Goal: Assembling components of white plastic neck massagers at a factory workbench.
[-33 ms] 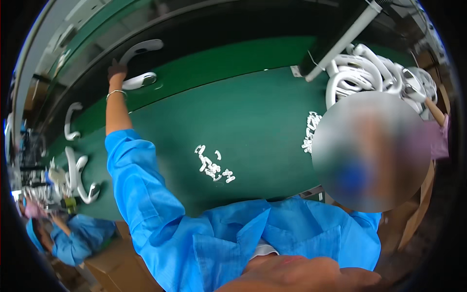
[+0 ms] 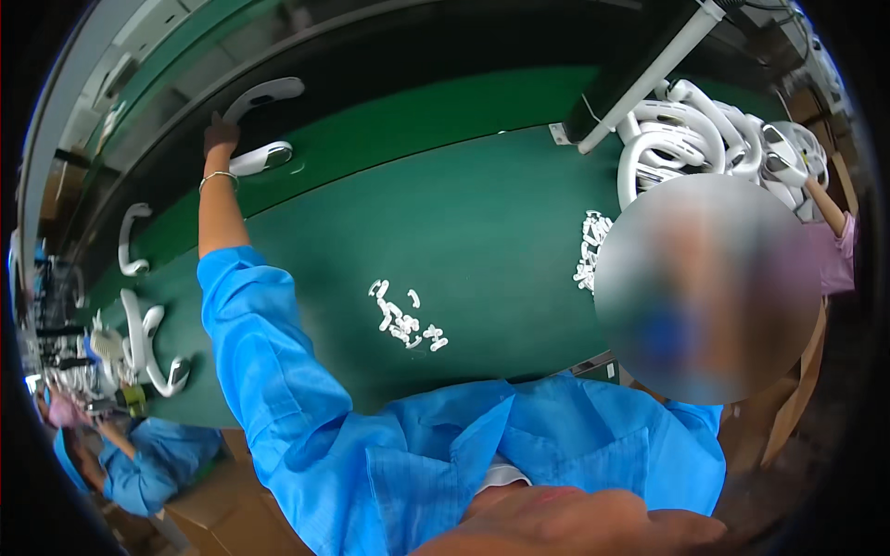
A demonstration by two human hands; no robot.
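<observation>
My left hand (image 2: 221,139) is stretched out to the far left, with a thin bracelet on the wrist. It is closed around the bend of a white U-shaped neckband device (image 2: 263,159). The two arms of the device stick out to the right of the hand, one with a dark oval pad near its end. The hand covers the bend, and the fingers show only in part. Several small white plastic pieces (image 2: 401,324) lie loose on the green table (image 2: 445,222) before my chest. My right hand is out of view; a blurred disc covers that side.
More white U-shaped devices (image 2: 144,334) lie along the left. A pile of them (image 2: 681,139) stands back right, beside a slanted pole (image 2: 654,74). Small white pieces (image 2: 590,250) lie next to the blurred disc. Co-workers' sleeves, one pink (image 2: 832,255), one blue (image 2: 167,454), show at both sides.
The whole view has shifted very slightly. My left hand stays at the same white U-shaped device, with no visible change in its hold.
</observation>
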